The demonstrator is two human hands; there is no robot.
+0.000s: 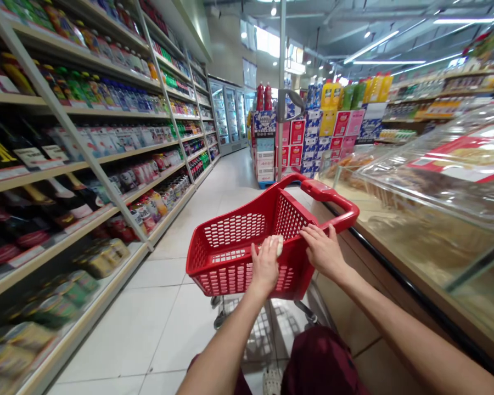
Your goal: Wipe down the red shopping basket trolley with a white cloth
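Observation:
A red plastic shopping cart [239, 225] stands in front of me, turned sideways, its handle toward the right. My left hand [265, 266] reaches over the near rim of the basket, its fingers bent around a small pale thing [280, 244]. Most of that thing is hidden behind the fingers, so its kind cannot be made out. At the basket's right corner, my right hand [324, 251] grips the red rim just below the handle [329, 197], fingers over the edge and thumb apart. The inside of the basket shows only in part.
Shelves of bottles and cans [119, 142] line the left side. Close on the right stands a display counter [379, 236] with clear plastic food boxes [444, 170]. Stacked drink cartons [296, 137] and a metal pole [280, 66] stand ahead. Glass-door fridges [230, 112] are farther back.

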